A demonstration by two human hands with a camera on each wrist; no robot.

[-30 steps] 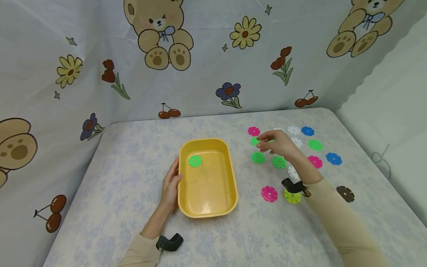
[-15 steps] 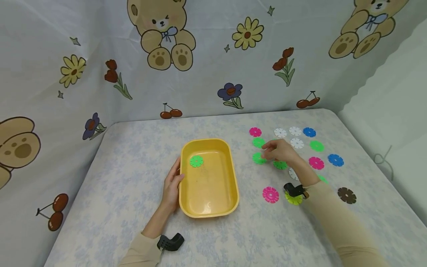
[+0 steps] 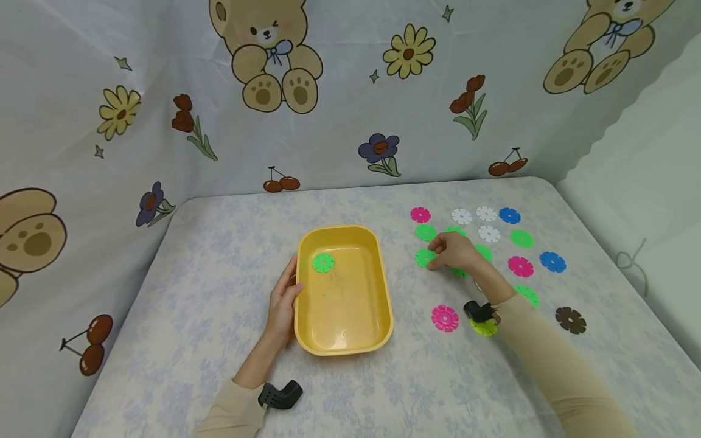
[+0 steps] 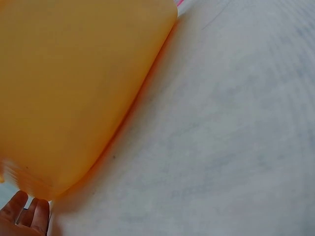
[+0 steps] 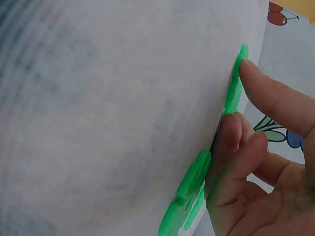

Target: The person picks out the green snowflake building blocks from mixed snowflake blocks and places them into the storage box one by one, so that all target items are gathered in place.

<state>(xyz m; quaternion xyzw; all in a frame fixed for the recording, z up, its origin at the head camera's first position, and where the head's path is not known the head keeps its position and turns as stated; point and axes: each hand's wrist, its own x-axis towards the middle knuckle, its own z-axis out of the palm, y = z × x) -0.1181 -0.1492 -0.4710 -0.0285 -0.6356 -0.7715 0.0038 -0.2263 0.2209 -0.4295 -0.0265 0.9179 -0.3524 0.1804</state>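
Observation:
My left hand (image 3: 281, 308) holds the yellow plastic tray (image 3: 383, 286) by its left side, thumb on the rim and fingers along the outer wall. In the left wrist view its fingertips (image 4: 42, 216) touch the tray's outer corner. One green snowflake disc (image 3: 323, 263) lies inside the tray near the far end. Right of the tray, my right hand (image 3: 460, 252) is low over the table, thumb and fingertips at opposite edges of another green snowflake disc (image 3: 423, 258). The right wrist view shows this disc (image 5: 236, 81) between thumb and fingers, with a further green disc (image 5: 184, 196) beside the hand.
Around the right hand lie several snowflake discs: pink (image 3: 445, 318), white (image 3: 489, 233), blue (image 3: 553, 262), brown (image 3: 571, 320) and more green (image 3: 522, 238). A yellow-green disc (image 3: 484, 327) is partly hidden under the right wrist. A printed curtain (image 3: 339, 91) hangs behind the table.
My right hand has come down and toward me from the farther green discs, its thumb and fingers now at the nearer left green disc. The left hand and tray stay put.

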